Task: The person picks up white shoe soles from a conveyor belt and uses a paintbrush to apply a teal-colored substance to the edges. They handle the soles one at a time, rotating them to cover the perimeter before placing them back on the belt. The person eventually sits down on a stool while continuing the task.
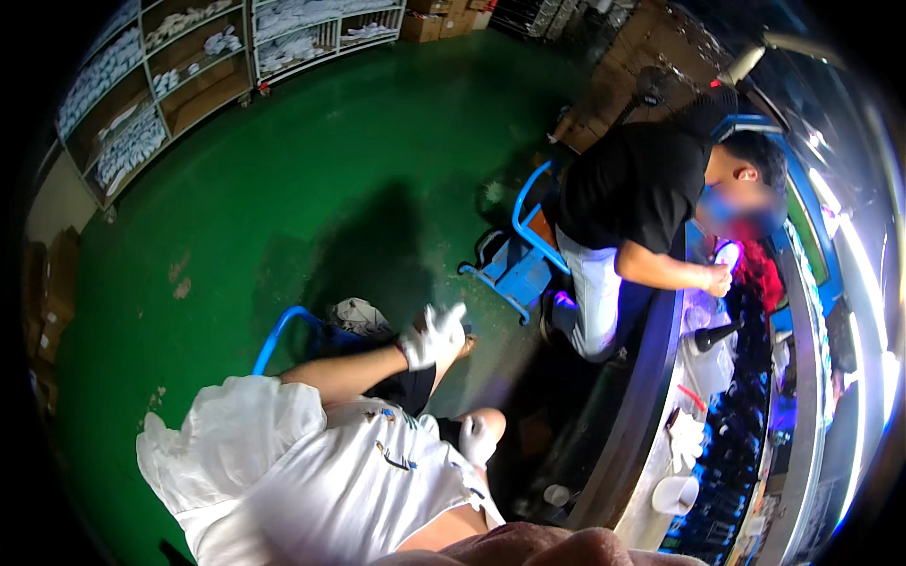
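Note:
My left hand [436, 338], in a white glove, is raised in front of my body near my knee. Its fingers are partly spread, and I see nothing held in it. My right hand [478, 441], also gloved in white, rests low by my bare knee; its fingers do not show clearly. Both hands are away from the bench [642, 462] on the right. On that bench lie a loose white glove [686, 441], a white cup [676, 495], a thin red strip [692, 396] and a black cone-shaped piece [717, 335].
A co-worker [642, 179] in a black shirt leans over the bench, hands at a small white item under violet light. Behind them is a blue metal-framed chair [519, 274]. Shelves [160, 85] of white items line the far left. Cardboard boxes [444, 21] stand at the back.

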The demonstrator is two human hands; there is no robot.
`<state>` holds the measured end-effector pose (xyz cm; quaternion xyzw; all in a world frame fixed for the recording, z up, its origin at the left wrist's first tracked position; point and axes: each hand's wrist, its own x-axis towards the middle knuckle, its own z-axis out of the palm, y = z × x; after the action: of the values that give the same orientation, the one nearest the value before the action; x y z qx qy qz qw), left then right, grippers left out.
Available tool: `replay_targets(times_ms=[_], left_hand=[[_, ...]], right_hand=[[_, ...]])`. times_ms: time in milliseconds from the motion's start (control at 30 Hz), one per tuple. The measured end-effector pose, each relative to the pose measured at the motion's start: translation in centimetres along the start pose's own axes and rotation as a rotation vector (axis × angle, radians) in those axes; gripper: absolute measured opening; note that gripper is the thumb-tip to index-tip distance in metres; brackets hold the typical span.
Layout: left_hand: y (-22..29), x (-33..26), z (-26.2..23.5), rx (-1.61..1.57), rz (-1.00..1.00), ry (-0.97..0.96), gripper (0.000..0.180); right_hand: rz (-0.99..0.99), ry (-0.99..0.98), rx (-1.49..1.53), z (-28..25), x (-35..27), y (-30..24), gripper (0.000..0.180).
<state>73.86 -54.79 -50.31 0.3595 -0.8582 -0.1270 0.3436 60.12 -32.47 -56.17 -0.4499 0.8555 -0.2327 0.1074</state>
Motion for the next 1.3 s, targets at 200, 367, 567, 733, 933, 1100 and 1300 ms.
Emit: replay_targets(times_ms=[200, 367, 567, 733, 933, 1100, 1300], left_hand=[[5.2, -3.4, -4.0, -0.177, 0.353, -1.143, 0.027], [5.8, -2.6, -1.6, -0.096, 0.213, -1.197, 0.028], [4.8, -3.0, 1.3, -0.079, 0.272, -1.296, 0.044], [6.5, -1.9, 0.5, -0.121, 0.270, -1.284, 0.042], [5.2, -2.8, 1.0, -0.224, 0.166, -1.225, 0.042], [7.3, -0.4, -1.9, -0.132, 0.077, -1.248, 0.038], [8.0, -0.2, -2.0, -0.102, 0.105, -1.245, 0.045]], right_hand=[[-0.026, -0.313, 0.076, 2.5, 3.6, -1.2, 0.031], [0.206, -0.134, 0.541, 8.1, 2.8, -2.1, 0.027], [-0.212, -0.403, 0.052, 2.8, 4.5, -0.3, 0.032], [-0.019, -0.383, -0.330, -17.2, 7.2, -5.3, 0.030], [-0.301, -0.208, -0.529, -36.8, 1.6, -23.1, 0.017], [-0.266, 0.143, -0.784, -33.3, -2.7, -28.6, 0.015], [-0.114, 0.031, -0.615, -30.6, -4.5, -29.4, 0.011]])
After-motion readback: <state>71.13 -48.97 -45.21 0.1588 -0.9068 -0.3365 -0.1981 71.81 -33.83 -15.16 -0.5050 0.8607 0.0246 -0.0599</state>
